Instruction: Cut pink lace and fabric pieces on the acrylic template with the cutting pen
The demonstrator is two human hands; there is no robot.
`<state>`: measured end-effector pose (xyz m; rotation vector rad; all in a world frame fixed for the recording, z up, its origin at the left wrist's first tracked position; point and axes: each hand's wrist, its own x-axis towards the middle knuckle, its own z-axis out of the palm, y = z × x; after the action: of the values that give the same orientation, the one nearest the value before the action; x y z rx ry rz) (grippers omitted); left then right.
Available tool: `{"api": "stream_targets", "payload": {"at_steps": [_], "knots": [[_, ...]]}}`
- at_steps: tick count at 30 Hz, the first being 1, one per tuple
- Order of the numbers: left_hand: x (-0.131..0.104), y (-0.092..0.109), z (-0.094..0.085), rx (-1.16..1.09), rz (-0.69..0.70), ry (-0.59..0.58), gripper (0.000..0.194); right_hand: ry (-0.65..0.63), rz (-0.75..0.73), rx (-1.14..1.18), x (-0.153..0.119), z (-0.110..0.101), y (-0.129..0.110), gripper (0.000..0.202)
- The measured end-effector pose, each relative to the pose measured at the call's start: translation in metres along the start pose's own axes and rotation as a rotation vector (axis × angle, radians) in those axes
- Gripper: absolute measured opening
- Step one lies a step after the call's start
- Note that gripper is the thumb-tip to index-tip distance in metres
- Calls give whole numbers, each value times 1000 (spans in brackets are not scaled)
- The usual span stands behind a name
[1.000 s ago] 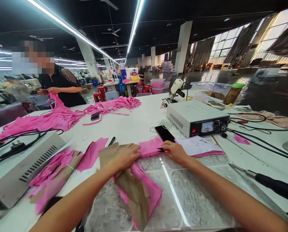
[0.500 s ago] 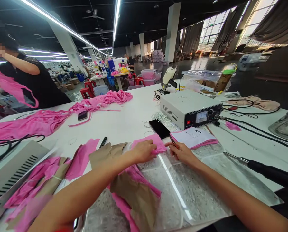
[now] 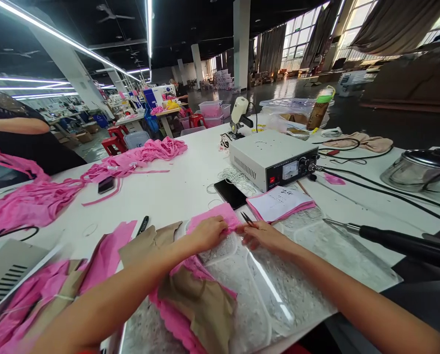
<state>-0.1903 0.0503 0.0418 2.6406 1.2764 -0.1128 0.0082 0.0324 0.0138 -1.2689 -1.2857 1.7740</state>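
Observation:
My left hand [image 3: 211, 232] rests with curled fingers on a pink fabric piece [image 3: 205, 216], gripping its right part. Close to its right edge, my right hand [image 3: 260, 235] is closed around small dark tweezers or snips [image 3: 246, 218], whose tips point up and left. Both hands are over a clear plastic mat [image 3: 308, 265]. Below my left hand lies a pink piece with brown paper [image 3: 201, 305] on it. A pink stack topped with a written white sheet [image 3: 278, 202] lies just beyond my right hand.
A grey control box [image 3: 273, 157] stands behind the black phone [image 3: 230, 193]. A black-handled pointed tool [image 3: 389, 243] lies at right. Pink fabric [image 3: 39, 201] is heaped at left. Another person's arm [image 3: 16, 125] shows at far left.
The view has turned, so most things sit further left. The dark tool in my right hand now shows its tips pointing up more clearly. The other person's pink fabric is lower.

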Motion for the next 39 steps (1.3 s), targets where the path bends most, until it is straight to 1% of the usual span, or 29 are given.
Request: {"api": "stream_targets", "payload": {"at_steps": [3,6,9,11,13,16,18,21,24,27,30,33,36,39], "knots": [[5,-2,0,-53,-33,9,16,27,-14,34,6,2,-3,18],[7,-4,0,-119,-67,27,17,13,-47,34,0,5,1,19],[6,-5,2,-198,-117,66,18,-23,-39,-22,-8,11,9,21],[5,-7,3,-262,-158,93,19,4,-43,-83,-8,18,13,18],[3,-10,2,-331,-197,117,18,56,-81,-142,-1,25,14,17],[-1,-15,0,-436,-242,151,17,129,-173,-221,17,35,11,30],[-3,-17,-1,-508,-260,169,16,178,-220,-273,29,42,9,33],[-5,-20,1,-608,-280,186,15,241,-256,-324,43,48,9,33],[-7,-21,3,-683,-288,198,14,272,-284,-355,52,50,12,31],[-8,-22,5,-722,-291,213,7,249,-298,-381,57,48,12,30],[-8,-23,7,-733,-310,245,10,177,-315,-401,60,45,9,26],[-9,-26,9,-752,-316,264,8,101,-339,-414,60,42,4,26],[-11,-30,8,-781,-285,243,13,44,-358,-419,60,40,2,30],[-13,-32,6,-791,-267,216,22,15,-366,-412,60,40,3,29]]}}
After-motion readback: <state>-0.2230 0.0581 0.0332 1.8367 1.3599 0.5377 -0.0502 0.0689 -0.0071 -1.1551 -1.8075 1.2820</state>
